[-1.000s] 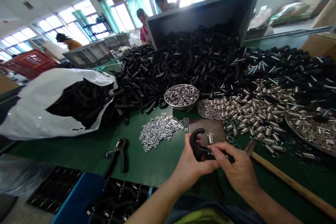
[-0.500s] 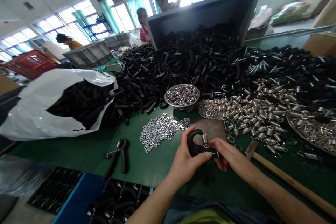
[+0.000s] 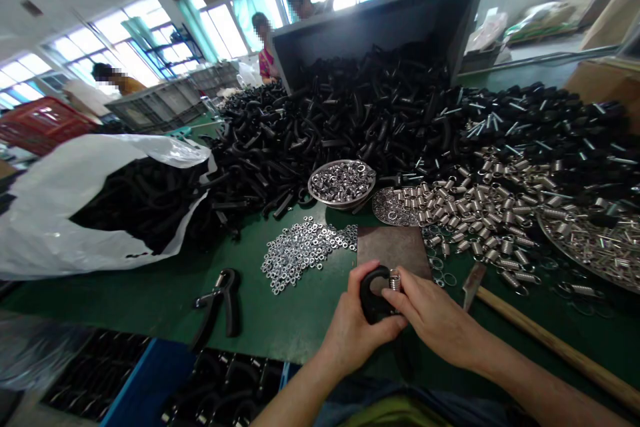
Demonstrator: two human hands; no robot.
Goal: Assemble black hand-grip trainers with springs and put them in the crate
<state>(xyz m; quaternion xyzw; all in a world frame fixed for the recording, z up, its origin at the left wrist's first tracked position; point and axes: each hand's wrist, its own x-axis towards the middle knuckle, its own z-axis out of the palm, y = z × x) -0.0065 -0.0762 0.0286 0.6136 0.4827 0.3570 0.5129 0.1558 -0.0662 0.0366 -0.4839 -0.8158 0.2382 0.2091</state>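
Note:
A curved black handle [image 3: 369, 295] is gripped by my left hand [image 3: 357, 323], with the fingers behind it and the thumb along its lower side. My right hand [image 3: 433, 313] pinches a silver coil spring [image 3: 395, 279] at the handle's right end. Part of the handle is hidden by my fingers. Just beyond my hands lies a flat metal plate [image 3: 393, 247]. Small silver nuts [image 3: 295, 253] are spread left of the plate. An assembled black hand grip [image 3: 223, 303] rests on the green table [image 3: 270, 320] further left.
A hammer [image 3: 550, 340] lies at the right near loose springs [image 3: 480, 220]. Behind are a bowl of metal parts [image 3: 342, 183], piled black handles [image 3: 350, 120] and a tipped grey bin [image 3: 425, 20]. A white sack [image 3: 65, 207] stands left, a blue box [image 3: 150, 380] below. People are in the background.
Both hands have moved slightly down with the handle, uncovering more of the metal plate. My right fingers have shifted onto the spring. The whole view has moved a little.

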